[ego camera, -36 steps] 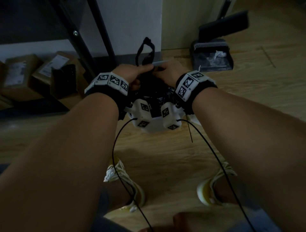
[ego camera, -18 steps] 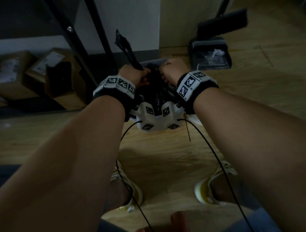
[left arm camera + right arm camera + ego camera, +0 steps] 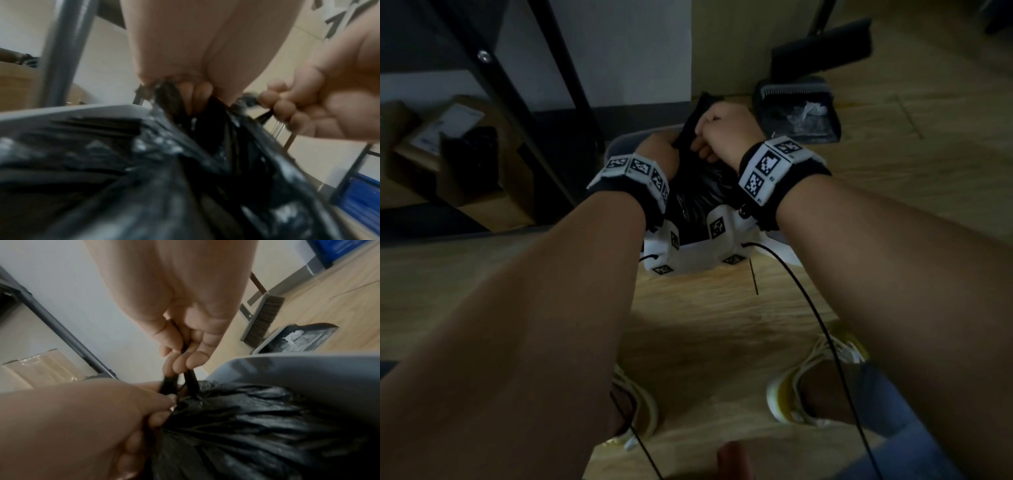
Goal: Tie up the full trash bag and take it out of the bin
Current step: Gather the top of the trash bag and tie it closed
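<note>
Bag (image 3: 257,426): black plastic, crinkled and glossy, full; sits inside the bin. Top gathered to a bunched neck (image 3: 690,135) rising above the rim, with 2 thin twisted black strands (image 3: 190,378) drawn up from it.

Bin (image 3: 298,368): grey plastic, smooth rounded rim, upright on a wood floor; bag fills its opening.
</note>
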Action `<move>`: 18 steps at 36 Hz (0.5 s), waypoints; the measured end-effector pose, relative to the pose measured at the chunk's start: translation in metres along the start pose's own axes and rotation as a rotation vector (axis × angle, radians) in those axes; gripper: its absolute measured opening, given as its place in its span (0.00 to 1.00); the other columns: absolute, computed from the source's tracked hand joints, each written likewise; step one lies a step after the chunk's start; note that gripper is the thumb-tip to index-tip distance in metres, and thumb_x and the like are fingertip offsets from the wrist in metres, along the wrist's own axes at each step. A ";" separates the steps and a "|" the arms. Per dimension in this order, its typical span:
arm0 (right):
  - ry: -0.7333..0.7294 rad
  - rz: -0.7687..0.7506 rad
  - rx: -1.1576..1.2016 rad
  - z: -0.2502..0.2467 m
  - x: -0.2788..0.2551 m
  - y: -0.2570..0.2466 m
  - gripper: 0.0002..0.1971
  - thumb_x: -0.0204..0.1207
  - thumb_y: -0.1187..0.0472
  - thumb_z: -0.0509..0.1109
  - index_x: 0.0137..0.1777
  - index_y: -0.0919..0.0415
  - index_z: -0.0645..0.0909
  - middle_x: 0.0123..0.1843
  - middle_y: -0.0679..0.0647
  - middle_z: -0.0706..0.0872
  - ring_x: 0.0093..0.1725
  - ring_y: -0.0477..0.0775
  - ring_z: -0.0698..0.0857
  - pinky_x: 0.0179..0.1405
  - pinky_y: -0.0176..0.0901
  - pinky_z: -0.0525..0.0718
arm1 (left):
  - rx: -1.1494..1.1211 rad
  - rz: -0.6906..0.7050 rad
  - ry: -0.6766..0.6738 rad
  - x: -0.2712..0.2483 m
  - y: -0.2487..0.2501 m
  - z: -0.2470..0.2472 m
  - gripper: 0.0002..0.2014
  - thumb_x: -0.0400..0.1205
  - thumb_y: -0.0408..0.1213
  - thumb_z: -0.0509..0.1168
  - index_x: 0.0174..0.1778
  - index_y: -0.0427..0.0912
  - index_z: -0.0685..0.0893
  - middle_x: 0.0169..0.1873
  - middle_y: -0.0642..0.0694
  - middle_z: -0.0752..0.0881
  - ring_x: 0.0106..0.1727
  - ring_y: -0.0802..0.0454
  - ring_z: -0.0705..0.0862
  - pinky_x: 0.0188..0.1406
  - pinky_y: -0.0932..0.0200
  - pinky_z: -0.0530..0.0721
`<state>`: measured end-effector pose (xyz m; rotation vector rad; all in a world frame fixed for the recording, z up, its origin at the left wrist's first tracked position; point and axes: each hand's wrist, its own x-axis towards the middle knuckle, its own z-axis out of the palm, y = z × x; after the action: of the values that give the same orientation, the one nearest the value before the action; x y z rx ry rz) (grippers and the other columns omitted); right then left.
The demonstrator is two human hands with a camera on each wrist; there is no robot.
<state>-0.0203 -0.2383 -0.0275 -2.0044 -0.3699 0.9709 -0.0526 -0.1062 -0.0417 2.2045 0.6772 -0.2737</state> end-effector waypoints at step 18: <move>0.413 -0.163 0.030 -0.004 0.018 -0.025 0.16 0.80 0.70 0.57 0.32 0.56 0.74 0.30 0.52 0.82 0.23 0.44 0.81 0.20 0.30 0.79 | 0.470 0.173 -0.068 0.001 -0.002 0.019 0.24 0.90 0.47 0.46 0.76 0.38 0.72 0.73 0.37 0.76 0.72 0.40 0.76 0.70 0.52 0.71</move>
<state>-0.0033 -0.2157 -0.0145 -2.0490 -0.2816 0.4424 -0.0528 -0.1190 -0.0556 2.6675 0.4077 -0.4533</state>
